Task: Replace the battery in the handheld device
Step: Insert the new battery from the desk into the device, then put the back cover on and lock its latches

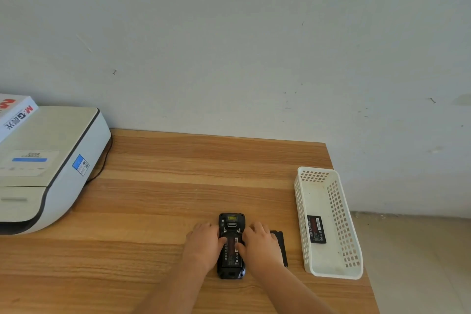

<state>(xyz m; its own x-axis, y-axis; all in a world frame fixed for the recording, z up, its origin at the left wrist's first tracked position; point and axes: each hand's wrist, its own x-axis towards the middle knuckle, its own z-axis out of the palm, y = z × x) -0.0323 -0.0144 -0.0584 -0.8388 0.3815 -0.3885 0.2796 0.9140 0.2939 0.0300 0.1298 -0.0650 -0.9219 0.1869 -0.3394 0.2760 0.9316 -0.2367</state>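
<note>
Both hands are resting on the device [231, 245], which is lying back-up on the table [178, 186] with its cover off. The left hand [204, 243] is flanking its left edge and the right hand [258, 242] its right, both thumbs pressing down on the battery [230, 250] sitting in the open bay; neither hand is closed around anything.

The likely trouble: if the battery is going in skewed or the wrong way round, pressing could leave it proud of the bay or strain the contacts (I cannot tell from here whether it is fully seated). Uneven thumb pressure could also make the device slide on the smooth wood.

Just right of the device, partly under the right hand, a dark flat piece is lying, probably the cover [280, 247]. Further right of the device a white basket [331, 224] is standing, holding a second battery [316, 229]. Well to the device's left a printer [51, 166] is sitting with a box [15, 112] on top. Beyond the device a pale scuffed wall [229, 46] is rising; the floor [420, 262] is showing off the table's right edge.
</note>
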